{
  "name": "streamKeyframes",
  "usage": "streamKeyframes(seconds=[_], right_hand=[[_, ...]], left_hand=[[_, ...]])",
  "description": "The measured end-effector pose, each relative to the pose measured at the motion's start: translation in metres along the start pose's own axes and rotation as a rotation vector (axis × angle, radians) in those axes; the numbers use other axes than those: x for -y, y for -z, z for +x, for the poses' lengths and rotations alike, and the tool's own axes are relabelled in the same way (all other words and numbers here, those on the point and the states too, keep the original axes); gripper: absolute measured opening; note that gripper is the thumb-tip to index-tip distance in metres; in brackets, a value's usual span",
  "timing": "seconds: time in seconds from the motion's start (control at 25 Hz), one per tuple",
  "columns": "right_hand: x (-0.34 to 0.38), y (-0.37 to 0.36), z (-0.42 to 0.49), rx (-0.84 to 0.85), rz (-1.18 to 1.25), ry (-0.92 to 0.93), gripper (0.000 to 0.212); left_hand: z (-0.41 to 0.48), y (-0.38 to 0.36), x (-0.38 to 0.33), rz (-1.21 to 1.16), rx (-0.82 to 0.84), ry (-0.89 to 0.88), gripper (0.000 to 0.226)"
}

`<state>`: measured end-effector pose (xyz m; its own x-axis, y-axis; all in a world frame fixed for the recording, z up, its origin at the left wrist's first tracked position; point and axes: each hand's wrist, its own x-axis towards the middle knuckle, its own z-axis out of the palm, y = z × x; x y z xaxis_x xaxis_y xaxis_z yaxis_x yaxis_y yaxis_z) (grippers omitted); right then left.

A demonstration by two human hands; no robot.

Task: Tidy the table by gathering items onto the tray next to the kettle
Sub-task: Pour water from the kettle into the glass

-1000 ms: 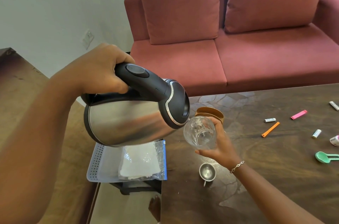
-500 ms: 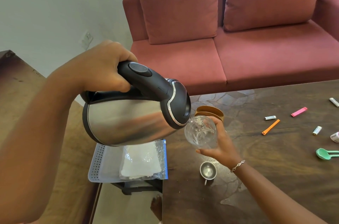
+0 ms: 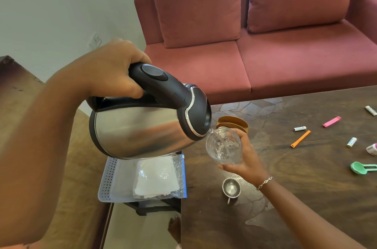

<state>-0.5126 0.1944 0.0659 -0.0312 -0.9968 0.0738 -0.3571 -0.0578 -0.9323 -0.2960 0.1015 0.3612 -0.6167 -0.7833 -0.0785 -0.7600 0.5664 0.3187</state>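
Left hand: I see it clenched round the kettle handle — kettle tipped, spout at the glass.
Right hand: grasping the glass, tilted, above the bench.
Tray: under the kettle — beside the bench's left edge.

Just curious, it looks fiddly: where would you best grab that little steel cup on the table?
Probably pinch the steel cup by its small handle, coming from the person's side: the cup stands upright and the handle sticks out that way.
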Motion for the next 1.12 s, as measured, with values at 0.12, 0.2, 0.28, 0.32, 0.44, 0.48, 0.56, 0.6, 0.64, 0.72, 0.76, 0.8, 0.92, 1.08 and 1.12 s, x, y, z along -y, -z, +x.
streamKeyframes(seconds=[0.12, 0.2, 0.28, 0.32, 0.44, 0.48, 0.56, 0.6, 0.64, 0.72, 0.76, 0.8, 0.92, 1.08, 1.12], right_hand=[[-0.001, 0.000, -0.001, -0.004, -0.002, -0.005, 0.093], [-0.002, -0.001, -0.001, -0.005, -0.011, 0.000, 0.093], [-0.002, -0.001, -0.001, -0.004, -0.005, 0.004, 0.093], [-0.003, -0.001, -0.001, -0.004, -0.001, 0.006, 0.093], [-0.004, -0.001, -0.003, -0.004, -0.002, 0.010, 0.092], [-0.005, 0.000, -0.003, -0.005, -0.004, 0.009, 0.092], [-0.006, 0.000, -0.004, -0.005, -0.004, 0.002, 0.093], [-0.007, 0.000, -0.005, -0.004, -0.007, -0.001, 0.093], [-0.008, 0.000, -0.005, -0.002, -0.012, -0.002, 0.093], [-0.009, 0.000, -0.006, 0.001, -0.019, -0.005, 0.092], [-0.009, -0.001, -0.006, 0.001, -0.022, -0.008, 0.092], [-0.010, -0.001, -0.007, 0.000, -0.024, -0.011, 0.092], [-0.011, -0.002, -0.007, 0.002, -0.029, -0.007, 0.093], [-0.014, -0.003, -0.009, 0.003, -0.024, -0.021, 0.093], [-0.014, -0.003, -0.010, 0.004, -0.025, -0.024, 0.094]], left_hand=[[0.000, 0.001, -0.001, 0.025, -0.004, -0.014, 0.012], [0.000, 0.001, -0.002, 0.039, 0.005, -0.014, 0.006], [0.000, 0.001, -0.002, 0.030, 0.010, -0.015, 0.012], [0.000, 0.001, -0.003, 0.022, 0.012, -0.009, 0.014], [0.000, 0.000, -0.003, 0.022, 0.016, 0.002, 0.014], [0.000, 0.000, -0.003, 0.022, 0.013, 0.005, 0.014], [0.000, -0.001, -0.002, 0.030, 0.002, 0.004, 0.014], [0.000, 0.000, -0.001, 0.034, -0.003, 0.002, 0.013], [0.000, 0.000, 0.000, 0.039, -0.006, 0.001, 0.012], [0.000, 0.000, 0.000, 0.058, -0.010, -0.002, 0.008], [-0.001, 0.000, 0.000, 0.070, -0.012, -0.004, 0.007], [-0.001, 0.000, 0.000, 0.080, -0.014, -0.007, 0.005], [0.000, 0.001, 0.001, 0.105, -0.026, -0.012, 0.005], [-0.001, 0.003, 0.003, 0.116, -0.047, -0.005, 0.005], [-0.001, 0.004, 0.002, 0.120, -0.047, -0.005, 0.005]])
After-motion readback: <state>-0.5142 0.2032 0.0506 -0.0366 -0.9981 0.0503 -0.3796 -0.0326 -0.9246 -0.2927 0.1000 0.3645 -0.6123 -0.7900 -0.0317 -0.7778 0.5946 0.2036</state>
